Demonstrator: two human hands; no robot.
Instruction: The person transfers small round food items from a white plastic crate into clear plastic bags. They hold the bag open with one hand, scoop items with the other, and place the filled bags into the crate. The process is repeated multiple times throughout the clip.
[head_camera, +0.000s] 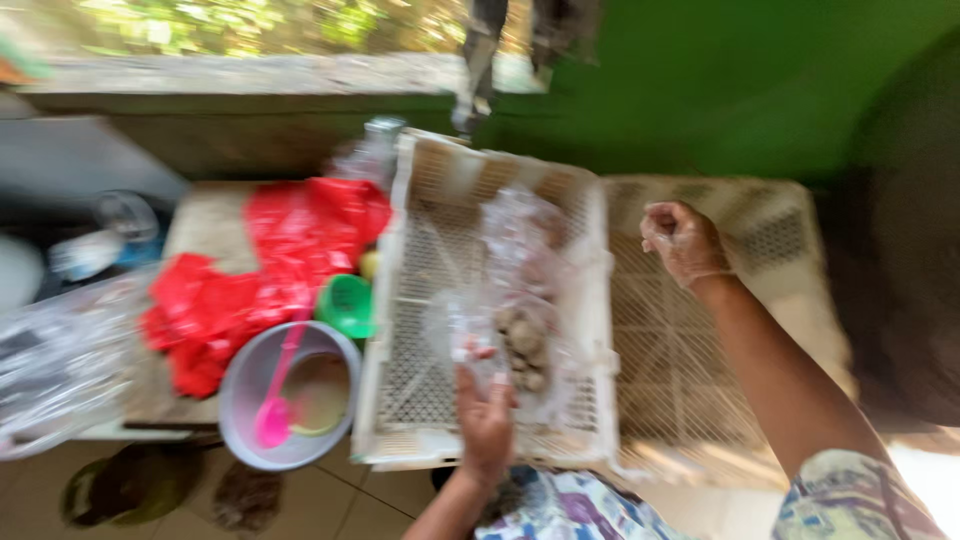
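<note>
Clear plastic, crumpled into a bag (515, 300), lies along the middle of a white slatted crate (400, 300) at the centre of the frame; small brown rounded lumps (525, 345) show through its lower part. The left hand (485, 415), entering from the lower centre, has its fingers closed on the near edge of the bag, just beside the lumps. The right hand (683, 240), in the right half of the frame, is raised above a second pale crate (760, 250) and curled into a loose fist; motion blur leaves it unclear whether anything is pinched in it. The two hands are well apart.

Left of the white crate, a lilac bowl (250, 390) holds a pink spoon (278, 385) whose handle leans toward the upper right. A small green cup (347, 303) sits between bowl and crate. Red plastic sheeting (270, 270) spreads over the centre left of the frame. Further clear plastic (50, 360) lies at the far left edge. A green wall (720, 80) fills the upper right. The whole view is blurred, so fine detail cannot be read.
</note>
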